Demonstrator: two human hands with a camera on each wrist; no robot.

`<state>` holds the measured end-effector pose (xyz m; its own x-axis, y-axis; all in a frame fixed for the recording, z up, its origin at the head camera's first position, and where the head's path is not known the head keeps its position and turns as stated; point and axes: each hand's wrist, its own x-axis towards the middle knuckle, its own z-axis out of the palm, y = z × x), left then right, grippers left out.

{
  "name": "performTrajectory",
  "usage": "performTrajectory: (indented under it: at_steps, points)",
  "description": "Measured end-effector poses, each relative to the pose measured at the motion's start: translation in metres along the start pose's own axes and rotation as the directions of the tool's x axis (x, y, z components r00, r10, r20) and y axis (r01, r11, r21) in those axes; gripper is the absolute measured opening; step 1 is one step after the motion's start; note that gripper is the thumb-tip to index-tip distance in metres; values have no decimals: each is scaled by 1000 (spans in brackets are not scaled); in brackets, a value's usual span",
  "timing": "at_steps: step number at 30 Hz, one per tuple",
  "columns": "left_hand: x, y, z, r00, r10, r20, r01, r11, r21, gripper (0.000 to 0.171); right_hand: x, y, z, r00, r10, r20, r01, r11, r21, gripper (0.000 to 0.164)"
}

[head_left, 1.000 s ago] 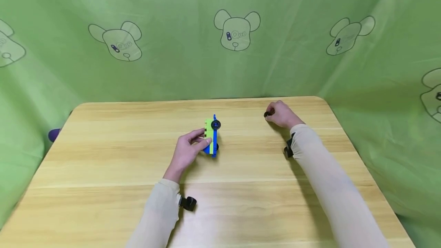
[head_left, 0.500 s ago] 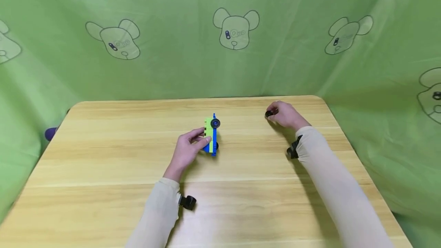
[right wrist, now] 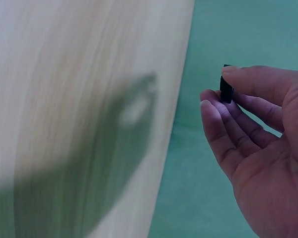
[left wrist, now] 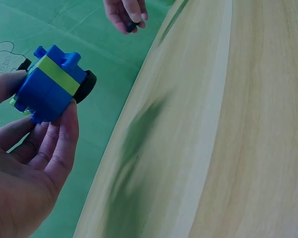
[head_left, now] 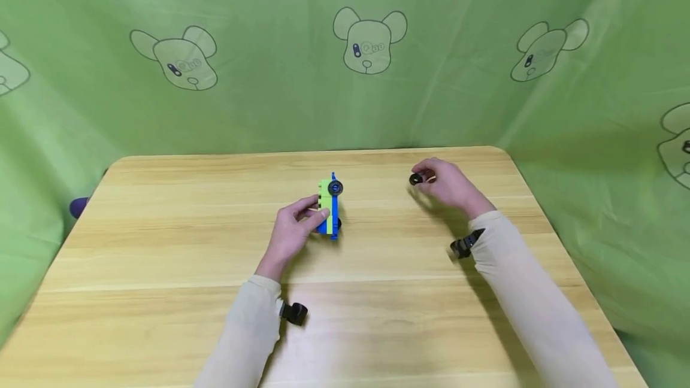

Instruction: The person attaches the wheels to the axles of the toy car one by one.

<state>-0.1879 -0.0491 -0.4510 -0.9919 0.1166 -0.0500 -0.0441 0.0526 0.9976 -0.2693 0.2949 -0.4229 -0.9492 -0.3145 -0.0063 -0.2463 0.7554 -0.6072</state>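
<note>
Near the table's middle my left hand [head_left: 291, 229] grips a small toy car [head_left: 326, 207] built of lime and blue bricks, turned on its side above the wood. One black wheel [head_left: 335, 188] shows at its far end; another peeks out by the near end. In the left wrist view, thumb and fingertips hold the blue end of the car [left wrist: 48, 89] from both sides. My right hand [head_left: 444, 183], over the back right of the table, pinches a loose black toy tyre [head_left: 415, 179] with a hole through it. The right wrist view shows that tyre [right wrist: 226, 88] edge-on between thumb and fingers.
The wooden table [head_left: 178, 238] reaches to a green curtain [head_left: 269, 76] printed with bear heads, which hangs behind and at both sides. A purple object [head_left: 78, 207] shows past the left table edge. Each wrist wears a black camera [head_left: 294, 314].
My right hand has turned at the wrist and shifted slightly left with the tyre, whose hole now faces the head camera more. My left hand and the car stay nearly still.
</note>
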Motion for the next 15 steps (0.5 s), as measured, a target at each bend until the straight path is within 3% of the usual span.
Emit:
performTrajectory:
  at_steps: [5,15]
  points:
    - [-1,0,-2,1000,-7,-22,6,998,-55,50,-10,-19,4,999,-40,-29,42,998,54,34]
    - [0,-1,-3,1000,10,-27,-12,998,-67,48,-29,-47,11,989,-128,-68,132,989,68,32]
